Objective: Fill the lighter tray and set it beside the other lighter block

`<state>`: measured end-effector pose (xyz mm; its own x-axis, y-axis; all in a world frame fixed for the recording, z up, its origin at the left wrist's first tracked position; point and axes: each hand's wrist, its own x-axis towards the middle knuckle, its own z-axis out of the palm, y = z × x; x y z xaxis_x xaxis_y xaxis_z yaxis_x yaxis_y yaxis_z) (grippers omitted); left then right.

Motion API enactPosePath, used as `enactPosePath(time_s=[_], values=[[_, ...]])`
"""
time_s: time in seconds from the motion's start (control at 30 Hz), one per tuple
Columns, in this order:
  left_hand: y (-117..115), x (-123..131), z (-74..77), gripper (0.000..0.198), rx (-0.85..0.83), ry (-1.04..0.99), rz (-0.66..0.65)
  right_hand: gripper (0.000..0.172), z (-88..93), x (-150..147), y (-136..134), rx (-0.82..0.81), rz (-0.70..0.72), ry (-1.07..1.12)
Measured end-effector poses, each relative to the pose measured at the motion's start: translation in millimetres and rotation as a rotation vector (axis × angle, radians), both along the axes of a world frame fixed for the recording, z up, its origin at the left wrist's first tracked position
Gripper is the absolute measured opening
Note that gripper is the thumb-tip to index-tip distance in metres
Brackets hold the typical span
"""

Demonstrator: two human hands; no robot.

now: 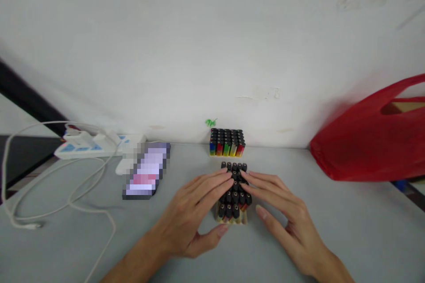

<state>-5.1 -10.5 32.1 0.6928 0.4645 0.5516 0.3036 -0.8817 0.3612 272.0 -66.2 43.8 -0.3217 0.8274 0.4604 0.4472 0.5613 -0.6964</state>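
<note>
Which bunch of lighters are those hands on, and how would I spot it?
Start at the grey table below the white wall. Two blocks of lighters stand mid-table; take the nearer lighter block. The left hand and right hand flank it with fingers over its black tops, while the far lighter block by the wall stands untouched.

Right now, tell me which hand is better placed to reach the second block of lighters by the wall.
Neither clearly: the far block of lighters stands straight ahead, and left hand and right hand both rest on the near block. Probably either.

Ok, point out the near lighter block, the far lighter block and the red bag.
near lighter block (235, 196), head view, black caps between the hands
far lighter block (227, 142), head view, middle of block
red bag (368, 141), head view, front side
</note>
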Motion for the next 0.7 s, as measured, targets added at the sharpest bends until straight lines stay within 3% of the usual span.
enactPosePath(time_s=[0.7], values=[[-3.5, -4.6, -7.2, 0.059, 0.262, -0.098, 0.044, 0.053, 0.2, 0.5, -1.9, 0.073, -0.005, 0.0]])
